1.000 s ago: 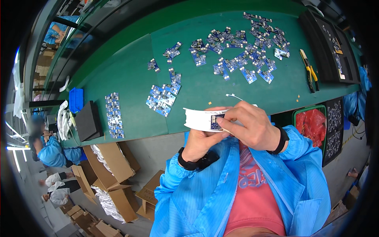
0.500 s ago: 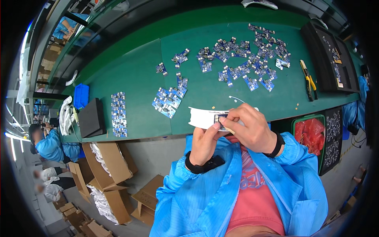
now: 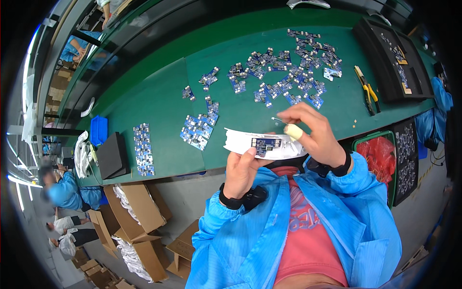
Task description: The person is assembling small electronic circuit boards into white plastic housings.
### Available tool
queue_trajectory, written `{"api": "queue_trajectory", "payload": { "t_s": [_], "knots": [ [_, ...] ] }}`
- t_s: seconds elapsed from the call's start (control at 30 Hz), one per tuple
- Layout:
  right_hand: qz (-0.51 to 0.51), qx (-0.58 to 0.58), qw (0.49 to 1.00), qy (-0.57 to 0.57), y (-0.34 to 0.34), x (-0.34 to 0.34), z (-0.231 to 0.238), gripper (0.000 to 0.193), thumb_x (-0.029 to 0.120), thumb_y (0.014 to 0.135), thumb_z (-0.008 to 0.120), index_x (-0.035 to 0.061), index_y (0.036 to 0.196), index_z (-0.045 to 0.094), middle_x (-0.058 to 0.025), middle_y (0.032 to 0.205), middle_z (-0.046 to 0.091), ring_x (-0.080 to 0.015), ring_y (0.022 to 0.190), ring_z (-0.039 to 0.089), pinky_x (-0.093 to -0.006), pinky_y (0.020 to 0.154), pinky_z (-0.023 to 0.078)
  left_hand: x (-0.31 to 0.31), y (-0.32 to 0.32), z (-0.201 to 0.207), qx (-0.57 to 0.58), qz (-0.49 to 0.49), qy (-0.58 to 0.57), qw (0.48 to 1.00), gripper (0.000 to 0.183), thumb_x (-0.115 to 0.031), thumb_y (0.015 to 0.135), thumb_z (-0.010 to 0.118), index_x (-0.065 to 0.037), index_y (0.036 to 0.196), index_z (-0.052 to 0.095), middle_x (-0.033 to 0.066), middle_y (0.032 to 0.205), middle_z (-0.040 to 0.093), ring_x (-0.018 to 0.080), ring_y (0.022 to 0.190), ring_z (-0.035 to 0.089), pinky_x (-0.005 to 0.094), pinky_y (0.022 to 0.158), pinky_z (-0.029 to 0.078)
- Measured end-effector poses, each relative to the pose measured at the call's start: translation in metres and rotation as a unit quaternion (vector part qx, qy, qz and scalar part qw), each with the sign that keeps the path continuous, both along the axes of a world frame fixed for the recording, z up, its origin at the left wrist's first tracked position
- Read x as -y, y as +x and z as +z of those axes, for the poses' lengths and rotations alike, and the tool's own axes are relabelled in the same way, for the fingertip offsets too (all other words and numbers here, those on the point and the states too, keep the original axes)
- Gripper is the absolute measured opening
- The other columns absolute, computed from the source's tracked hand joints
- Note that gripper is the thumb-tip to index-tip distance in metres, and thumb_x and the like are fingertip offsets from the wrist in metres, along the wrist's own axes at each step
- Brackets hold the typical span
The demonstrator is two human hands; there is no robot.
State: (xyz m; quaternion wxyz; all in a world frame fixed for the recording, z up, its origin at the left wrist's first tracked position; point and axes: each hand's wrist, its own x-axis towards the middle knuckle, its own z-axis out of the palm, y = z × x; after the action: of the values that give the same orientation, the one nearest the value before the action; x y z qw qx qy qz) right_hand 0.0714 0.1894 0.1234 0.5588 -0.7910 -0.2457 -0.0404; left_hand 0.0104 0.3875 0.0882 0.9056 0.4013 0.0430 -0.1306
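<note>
My left hand (image 3: 239, 174) grips the near edge of a white curved plastic housing (image 3: 236, 140), its thumb beside a blue circuit board (image 3: 267, 143). The board lies in the housing's hollow, its components facing up. Above the housing's right end, my right hand (image 3: 317, 137) pinches a thin white cable (image 3: 276, 119) between thumb and forefinger, with a small connector end sticking out to the left. A pale yellow cover wraps the right thumb. The cable's other end is hidden by the hand.
Many loose circuit boards (image 3: 288, 82) spread over the green table (image 3: 159, 101), with a neat column of boards (image 3: 143, 149) at left. Yellow-handled pliers (image 3: 367, 90) lie near a black tray (image 3: 392, 62). A blue bin (image 3: 99, 130) and cardboard boxes (image 3: 144, 207) are on the left.
My right hand has moved off the circuit board, up and right to the white cable. The board now shows fully in the housing, still held by my left hand. The whole view has shifted slightly.
</note>
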Motion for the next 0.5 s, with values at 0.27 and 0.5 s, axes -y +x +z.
{"api": "queue_trajectory", "payload": {
  "t_s": [0.27,0.5],
  "knots": [
    [0.119,-0.124,0.981,-0.089,0.017,-0.004,-0.007,0.023,0.023,0.086,0.061,0.0008,0.094,0.062,-0.0109,0.084,0.06,-0.0272,0.079,0.061,-0.035,0.069,0.048,-0.002,0.009,-0.003,0.01,0.003,0.072,0.997,0.042,-0.018,0.095,0.047,0.007,0.128,0.04,0.0194,0.121,0.057,0.0324,0.107,0.062,0.0495,0.088,0.055],
    [0.141,-0.269,0.945,0.118,0.042,-0.001,-0.002,0.023,0.015,0.095,0.055,0.0013,0.113,0.059,-0.0044,0.099,0.064,-0.011,0.092,0.059,-0.0267,0.079,0.048,-0.019,0.026,0.015,0.023,0.013,0.075,0.997,0.048,-0.02,0.093,0.051,0.008,0.13,0.039,0.0205,0.12,0.058,0.0342,0.106,0.062,0.049,0.085,0.057]
  ]
}}
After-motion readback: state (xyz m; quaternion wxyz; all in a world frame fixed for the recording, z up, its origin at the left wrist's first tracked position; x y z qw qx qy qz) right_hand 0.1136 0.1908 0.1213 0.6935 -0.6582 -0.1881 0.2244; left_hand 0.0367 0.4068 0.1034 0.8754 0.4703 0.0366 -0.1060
